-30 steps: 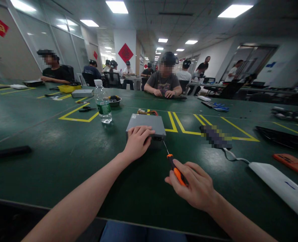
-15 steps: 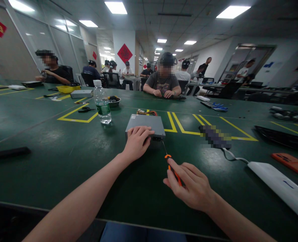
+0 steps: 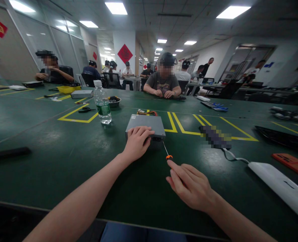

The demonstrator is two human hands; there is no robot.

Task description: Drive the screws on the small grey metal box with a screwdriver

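Note:
A grey metal box (image 3: 149,122) with coloured wires at its far end lies on the green table (image 3: 50,158). My left hand (image 3: 136,143) rests palm down on the box's near edge, fingers curled over it. My right hand (image 3: 191,188) is closed round an orange-handled screwdriver (image 3: 168,155); most of the handle is hidden under my fingers. The thin shaft points at the box's near right corner.
A water bottle (image 3: 102,102) stands left of the box. A blurred dark object (image 3: 215,136), a white device with cable (image 3: 277,183) and an orange item (image 3: 293,163) lie to the right. Yellow tape lines mark the table. Other people sit at the far side.
My right hand has rolled over the screwdriver handle, so less orange shows. The tip stays at the box's corner. My left hand has not moved.

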